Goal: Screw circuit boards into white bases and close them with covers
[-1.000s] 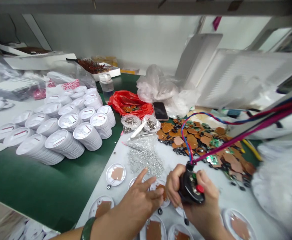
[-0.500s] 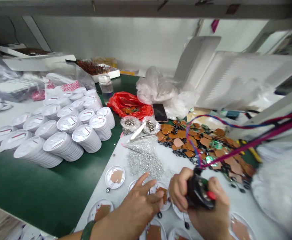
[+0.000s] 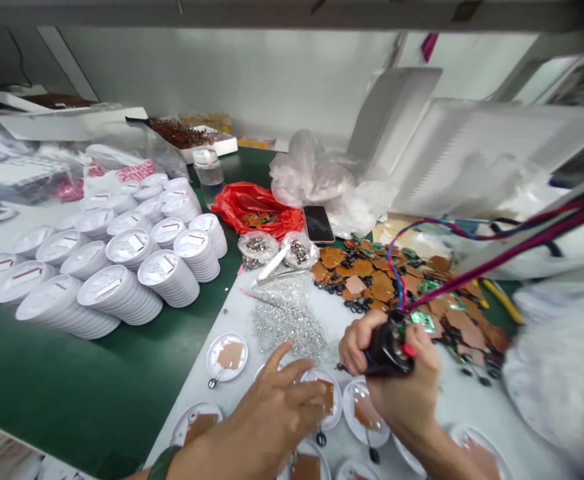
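Green bench (image 3: 72, 373) showed me stacked white dishes (image 3: 169, 277) at ten o'clock, brown pads (image 3: 382, 287) heaped at two, right hand (image 3: 407, 393) gripping a black tool (image 3: 389, 347), left hand (image 3: 272, 417) spread open.

The single view comes from a camera worn on the person's head, facing forward and down across a green-topped workbench (image 3: 72, 380). It sits close above the left hand (image 3: 272, 417) and the right hand (image 3: 407, 393), both near the bottom edge of the frame, while stacks of white discs (image 3: 169, 277) stand farther off and a pale wall (image 3: 222, 73) closes the view near the top.
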A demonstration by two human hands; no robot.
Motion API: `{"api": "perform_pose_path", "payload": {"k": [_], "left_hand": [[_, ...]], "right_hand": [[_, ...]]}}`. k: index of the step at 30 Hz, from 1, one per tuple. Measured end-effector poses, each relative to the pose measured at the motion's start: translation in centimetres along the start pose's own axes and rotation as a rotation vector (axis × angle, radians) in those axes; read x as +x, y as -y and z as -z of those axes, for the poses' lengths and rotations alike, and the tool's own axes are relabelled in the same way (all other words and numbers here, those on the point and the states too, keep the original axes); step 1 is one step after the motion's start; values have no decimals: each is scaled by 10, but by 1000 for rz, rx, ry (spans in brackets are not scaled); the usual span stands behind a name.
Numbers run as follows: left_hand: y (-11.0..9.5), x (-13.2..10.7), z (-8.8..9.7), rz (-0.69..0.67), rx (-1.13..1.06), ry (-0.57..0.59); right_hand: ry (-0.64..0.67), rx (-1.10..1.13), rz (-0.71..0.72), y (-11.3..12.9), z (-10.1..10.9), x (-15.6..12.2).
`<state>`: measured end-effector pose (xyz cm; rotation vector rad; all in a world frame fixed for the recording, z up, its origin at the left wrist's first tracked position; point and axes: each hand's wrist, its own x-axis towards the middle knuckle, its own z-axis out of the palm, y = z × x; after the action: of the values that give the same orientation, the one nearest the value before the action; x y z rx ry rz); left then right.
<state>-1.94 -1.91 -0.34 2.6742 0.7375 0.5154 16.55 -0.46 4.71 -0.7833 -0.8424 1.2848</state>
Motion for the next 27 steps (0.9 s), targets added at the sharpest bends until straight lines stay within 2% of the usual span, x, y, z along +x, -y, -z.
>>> {"api": "perform_pose_path", "payload": {"k": [3, 6, 8, 14, 18, 27], "left_hand": [[-1, 5, 7, 112, -161, -76], [2, 15, 0, 220, -243, -142], [6, 23, -5, 237, -277, -146], [11, 37, -3, 228, -340, -95], [8, 34, 1, 181, -239, -77], [18, 24, -10, 80, -110, -82]], "right_hand": [[0, 6, 12, 11, -2, -2], [9, 34, 4, 24, -6, -6], [15, 57, -9, 29, -9, -9], [10, 86, 29, 31, -12, -12], [17, 91, 52, 34, -13, -11], [51, 121, 22, 37, -23, -9]]}}
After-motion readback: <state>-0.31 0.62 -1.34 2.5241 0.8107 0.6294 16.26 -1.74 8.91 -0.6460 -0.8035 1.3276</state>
